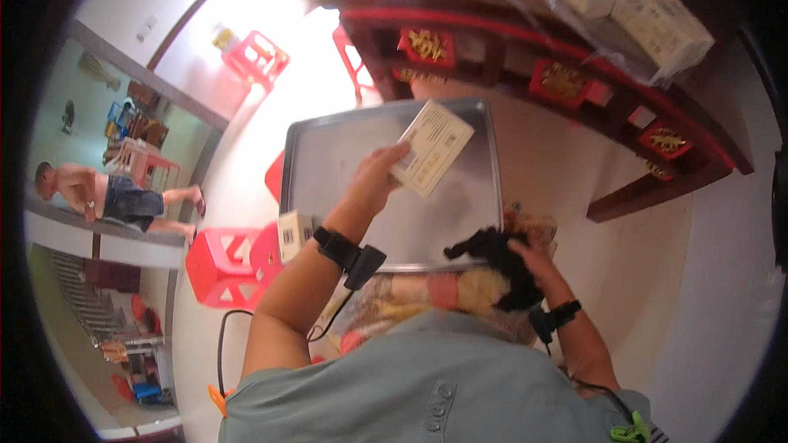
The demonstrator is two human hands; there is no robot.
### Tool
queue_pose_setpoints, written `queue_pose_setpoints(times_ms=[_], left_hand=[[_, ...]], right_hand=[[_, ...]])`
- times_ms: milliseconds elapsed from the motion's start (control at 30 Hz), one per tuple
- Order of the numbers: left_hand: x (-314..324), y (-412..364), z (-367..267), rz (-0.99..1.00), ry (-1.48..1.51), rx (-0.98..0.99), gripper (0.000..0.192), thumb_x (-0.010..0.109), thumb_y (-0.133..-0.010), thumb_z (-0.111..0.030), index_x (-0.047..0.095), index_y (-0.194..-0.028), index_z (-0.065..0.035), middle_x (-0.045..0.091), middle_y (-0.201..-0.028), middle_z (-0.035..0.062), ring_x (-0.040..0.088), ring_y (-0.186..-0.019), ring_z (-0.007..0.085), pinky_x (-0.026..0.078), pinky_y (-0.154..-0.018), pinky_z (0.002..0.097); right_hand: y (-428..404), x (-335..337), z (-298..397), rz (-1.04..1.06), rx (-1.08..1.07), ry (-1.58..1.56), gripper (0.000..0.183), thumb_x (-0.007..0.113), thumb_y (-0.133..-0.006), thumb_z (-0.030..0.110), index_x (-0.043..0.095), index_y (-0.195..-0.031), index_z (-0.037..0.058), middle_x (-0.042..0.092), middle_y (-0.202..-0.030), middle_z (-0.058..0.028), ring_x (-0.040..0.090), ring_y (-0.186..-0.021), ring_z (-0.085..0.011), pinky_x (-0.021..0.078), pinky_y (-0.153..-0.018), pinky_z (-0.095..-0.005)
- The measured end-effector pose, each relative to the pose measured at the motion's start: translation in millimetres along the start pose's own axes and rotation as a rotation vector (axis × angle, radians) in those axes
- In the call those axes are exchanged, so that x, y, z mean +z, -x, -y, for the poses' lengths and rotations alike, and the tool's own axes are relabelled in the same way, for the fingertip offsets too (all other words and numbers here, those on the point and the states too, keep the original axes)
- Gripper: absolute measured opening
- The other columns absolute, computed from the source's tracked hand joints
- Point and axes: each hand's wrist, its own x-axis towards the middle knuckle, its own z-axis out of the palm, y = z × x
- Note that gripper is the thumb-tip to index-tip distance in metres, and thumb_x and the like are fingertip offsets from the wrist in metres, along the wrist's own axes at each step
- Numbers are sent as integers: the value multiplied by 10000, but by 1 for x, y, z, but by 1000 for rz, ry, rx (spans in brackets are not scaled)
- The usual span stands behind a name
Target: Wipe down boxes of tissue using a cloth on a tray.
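My left hand (374, 175) grips a cream cardboard box (436, 149) by its lower left edge. Print and a code cover the box's upper face, and it is tilted above a large grey metal tray (345, 141). At the right, near the tray's lower right corner, my right hand (534, 263) holds a bunched black cloth (500, 258); its exact shape is hard to tell. A second small cream box (295, 235) is at the tray's lower left edge, partly covered by my left forearm.
Red plastic stools (225, 264) stand left of the tray. Beyond it is a dark wooden cabinet (492, 24) holding red trays of gold-coloured items (428, 46). Plastic-wrapped cream boxes (640, 12) rest on top. A person (117, 197) walks at the far left.
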Motion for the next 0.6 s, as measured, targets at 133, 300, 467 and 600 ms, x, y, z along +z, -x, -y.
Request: queue_pose_setpoints(times_ms=[133,300,467,600], left_hand=[[-56,51,101,-204,78,-218,471,644,-876,-350,581,-1150,29,629,-1071,113,621,-943,199,518,-747,327],[-51,87,143,-272,108,-188,519,658,-871,-359,503,-1224,-11,596,-1041,97,606,-910,243,527,-710,375],[-31,106,139,-86,250,-15,309,523,-965,-251,591,-1110,14,601,-966,54,562,-819,140,495,-717,280],[-37,136,126,-73,68,8,337,558,-949,-222,584,-1169,32,638,-976,43,578,-850,121,483,-769,274]], right_hand=[[13,-10,38,166,-119,-408,573,678,-860,305,500,-1314,5,601,-1201,-121,584,-1070,-225,465,-933,-334],[55,55,105,145,-566,175,570,689,-846,331,525,-1278,-3,588,-1222,-163,556,-1143,-262,441,-977,-353],[68,135,120,8,-1026,734,540,682,-821,285,495,-1274,58,426,-1411,-171,325,-1356,-394,256,-1104,-509],[48,139,132,-91,-998,690,496,663,-835,346,536,-1235,83,448,-1378,-192,375,-1316,-385,294,-1071,-516]])
